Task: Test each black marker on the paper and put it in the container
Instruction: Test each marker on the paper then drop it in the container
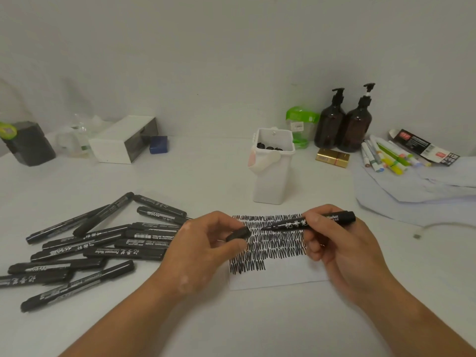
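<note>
Spare markers (98, 243) piled on worktop (231, 331) at left. Left fingers (231, 247) pinching cap (238, 234) over paper (278, 279). Just right of it, marker (337, 218) tip pointing at cap, barrel lying left-right, gripped by right fingers (319, 212). Container (273, 181) upright beyond paper, between both hands.

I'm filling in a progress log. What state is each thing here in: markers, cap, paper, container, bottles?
Held marker: uncapped, gripped by right hand, tip at the scribbles.
Cap: off, pinched by left hand.
Paper: flat, mostly scribbled, bottom blank.
Container: upright, open, markers inside.
Marker pile: capped, lying loose left of the paper.
Pump bottles: upright.
</note>
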A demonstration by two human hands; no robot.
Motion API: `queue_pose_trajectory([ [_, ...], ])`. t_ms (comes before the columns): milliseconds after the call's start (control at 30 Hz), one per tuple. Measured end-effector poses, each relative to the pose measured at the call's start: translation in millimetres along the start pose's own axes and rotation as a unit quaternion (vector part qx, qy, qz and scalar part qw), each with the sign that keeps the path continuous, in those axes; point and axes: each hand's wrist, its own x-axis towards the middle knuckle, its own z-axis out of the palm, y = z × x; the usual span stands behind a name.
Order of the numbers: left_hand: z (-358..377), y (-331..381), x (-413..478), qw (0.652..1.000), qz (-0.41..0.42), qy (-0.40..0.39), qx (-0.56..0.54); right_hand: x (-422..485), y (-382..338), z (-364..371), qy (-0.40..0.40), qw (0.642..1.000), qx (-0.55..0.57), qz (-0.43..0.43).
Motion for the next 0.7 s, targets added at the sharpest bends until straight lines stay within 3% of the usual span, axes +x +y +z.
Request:
queue_pose_trajectory([
  [500,3,-2,-1,0.994,0.059,-0.043,-0.076,-7,3,10,-0.066,0.993,-0.1,0.022],
  [700,13,0,-5,0.986,0.062,-0.07,-0.136,-14,4,20,-0.071,0.98,-0.182,-0.045],
])
